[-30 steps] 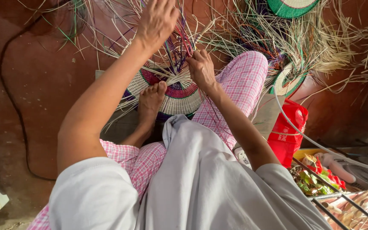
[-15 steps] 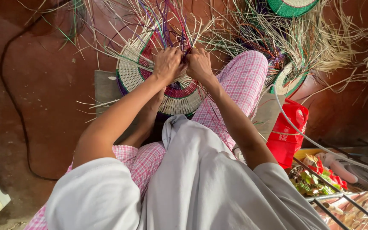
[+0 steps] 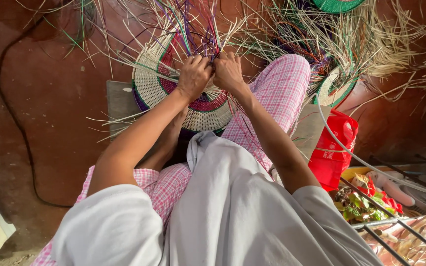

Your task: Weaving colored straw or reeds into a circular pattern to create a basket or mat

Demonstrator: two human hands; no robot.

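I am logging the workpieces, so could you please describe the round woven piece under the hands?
The woven disc is round and flat, of coiled straw-like fibre in cream bands with red, green and purple rings. It is unfinished: loose strands fan from its far edge. It lies on the person's lap, and both the left hand and right hand grip its upper rim.

We see one package: a red plastic bag [image 3: 334, 148] with white print, standing on the floor by our right knee.
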